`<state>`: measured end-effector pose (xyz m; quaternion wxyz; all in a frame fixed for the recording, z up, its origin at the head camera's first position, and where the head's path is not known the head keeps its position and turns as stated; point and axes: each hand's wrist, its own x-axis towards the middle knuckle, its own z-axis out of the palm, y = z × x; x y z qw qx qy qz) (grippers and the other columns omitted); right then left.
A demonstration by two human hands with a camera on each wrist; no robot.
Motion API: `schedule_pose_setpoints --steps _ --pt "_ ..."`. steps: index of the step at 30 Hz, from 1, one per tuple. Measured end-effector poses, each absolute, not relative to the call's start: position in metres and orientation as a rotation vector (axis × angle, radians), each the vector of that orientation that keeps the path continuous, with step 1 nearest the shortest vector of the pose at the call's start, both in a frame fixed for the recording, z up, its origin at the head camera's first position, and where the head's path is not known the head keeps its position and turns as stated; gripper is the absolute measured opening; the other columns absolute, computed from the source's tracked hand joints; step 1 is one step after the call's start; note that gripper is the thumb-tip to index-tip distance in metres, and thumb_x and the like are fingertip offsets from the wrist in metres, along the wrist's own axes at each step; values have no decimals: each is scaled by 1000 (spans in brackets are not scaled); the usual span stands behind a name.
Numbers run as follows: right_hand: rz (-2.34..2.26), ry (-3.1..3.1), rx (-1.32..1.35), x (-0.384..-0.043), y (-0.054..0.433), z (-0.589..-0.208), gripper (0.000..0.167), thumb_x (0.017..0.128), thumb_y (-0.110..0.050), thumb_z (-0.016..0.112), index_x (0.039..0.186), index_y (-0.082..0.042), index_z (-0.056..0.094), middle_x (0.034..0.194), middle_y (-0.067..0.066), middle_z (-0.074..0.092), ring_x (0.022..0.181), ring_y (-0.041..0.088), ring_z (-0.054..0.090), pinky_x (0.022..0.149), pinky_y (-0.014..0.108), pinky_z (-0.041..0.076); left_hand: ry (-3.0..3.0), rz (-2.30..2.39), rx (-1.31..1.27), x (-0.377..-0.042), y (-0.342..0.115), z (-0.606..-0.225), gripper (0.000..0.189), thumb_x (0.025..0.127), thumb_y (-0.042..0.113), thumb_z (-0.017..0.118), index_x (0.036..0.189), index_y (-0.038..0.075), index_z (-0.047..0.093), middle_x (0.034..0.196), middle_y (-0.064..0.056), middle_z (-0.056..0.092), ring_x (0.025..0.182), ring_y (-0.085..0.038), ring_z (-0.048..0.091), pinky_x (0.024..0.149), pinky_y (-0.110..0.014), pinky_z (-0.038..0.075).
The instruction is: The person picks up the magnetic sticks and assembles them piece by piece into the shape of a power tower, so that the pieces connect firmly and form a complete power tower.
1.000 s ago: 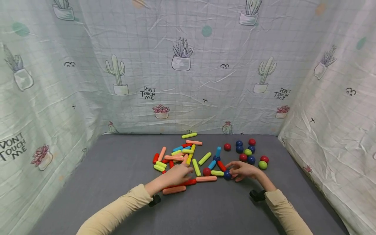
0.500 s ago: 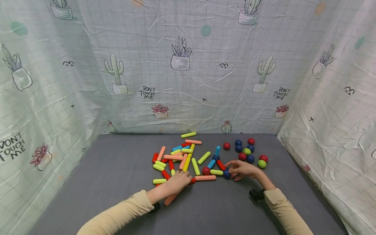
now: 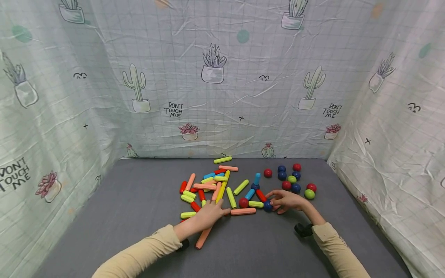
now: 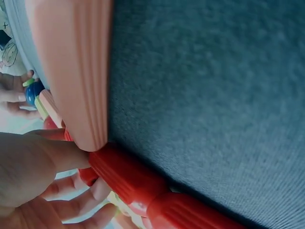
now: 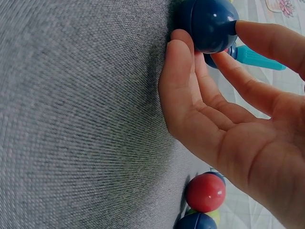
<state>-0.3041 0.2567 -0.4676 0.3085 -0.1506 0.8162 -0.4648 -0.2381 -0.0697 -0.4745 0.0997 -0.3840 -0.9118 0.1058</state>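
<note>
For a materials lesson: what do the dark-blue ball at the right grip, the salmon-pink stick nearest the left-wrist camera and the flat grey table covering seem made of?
Dark-blue ball: probably hard plastic, glossy; bright highlights, a seam line.
Salmon-pink grooved stick: likely plastic, satin; soft sheen, regular ridges.
Grey table covering: apparently woven cloth, matte; visible weave.

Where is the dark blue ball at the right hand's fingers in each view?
Head: dark blue ball, below-right of centre.
Left wrist: dark blue ball, near left edge.
Right wrist: dark blue ball, at top edge, right of centre.
Shared landmark: the right hand, next to it in all three.
</note>
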Motion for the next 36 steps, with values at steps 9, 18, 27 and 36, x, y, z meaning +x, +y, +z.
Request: schedule_pose_setpoints --steps 9,18,27,36 --pt "-1223 2155 -396 -303 257 -465 42 90 -19 52 126 0 43 104 10 56 81 18 57 71 38 53 -2659 166 -1027 -244 -75 -472 35 85 14 58 115 31 53 83 -5 51 62 -17 43 57 -27 33" --pt "-1225 2155 -386 -303 258 -466 42 90 -20 53 126 -1 43 103 9 56 80 18 56 72 38 52 -2700 -433 -1093 -253 -71 -469 42 79 2 58 118 16 51 87 -6 50 67 -13 40 55 -18 33" --pt "-1223 2158 -385 -301 258 -466 42 89 -20 53 126 -1 43 103 10 55 80 18 56 72 39 53 -2706 -1116 -1048 -261 -51 -464 38 83 3 56 119 11 48 106 -9 60 76 -18 55 58 -17 42" --pt "-1261 2131 -404 -302 260 -465 41 91 -17 50 126 2 43 104 10 56 83 19 58 72 39 53 -2608 -1684 -936 -246 -20 -427 30 85 -2 54 114 -2 50 109 -25 56 96 -38 56 81 -43 48"
